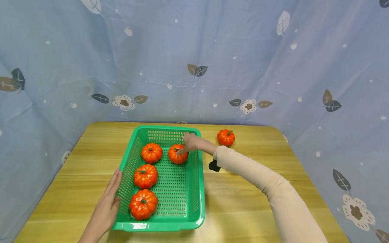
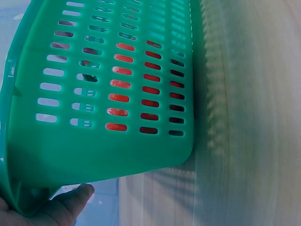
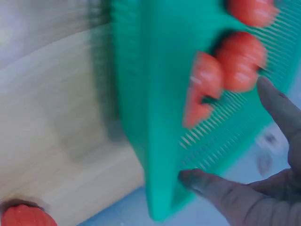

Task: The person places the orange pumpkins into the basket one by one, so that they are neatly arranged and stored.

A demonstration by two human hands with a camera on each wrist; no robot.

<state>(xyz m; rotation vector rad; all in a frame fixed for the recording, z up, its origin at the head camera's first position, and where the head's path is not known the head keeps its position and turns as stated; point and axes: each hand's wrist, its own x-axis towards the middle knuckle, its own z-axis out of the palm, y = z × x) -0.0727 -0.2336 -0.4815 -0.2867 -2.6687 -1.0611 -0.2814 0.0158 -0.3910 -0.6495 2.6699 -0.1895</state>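
A green plastic basket (image 1: 202, 189) with slotted walls holds several shiny orange-red toy pumpkins with green stems. Three of them, a back one (image 1: 151, 153), a middle one (image 1: 146, 176) and a front one (image 1: 143, 204), line its left side. Another pumpkin (image 1: 174, 157) lies at the back right, under my right hand (image 1: 191, 141). In the right wrist view, that hand's thumb and finger (image 3: 221, 193) are spread, with nothing between them. My left hand (image 1: 104, 206) rests against the basket's left rim, fingers straight; its thumb (image 2: 70, 202) shows beside the rim.
One more pumpkin (image 1: 226, 137) stands on the wooden table (image 1: 243, 209), right of the basket near the back edge. Behind my right forearm something small is mostly hidden. A blue patterned curtain (image 1: 170, 50) hangs behind and at both sides of the table.
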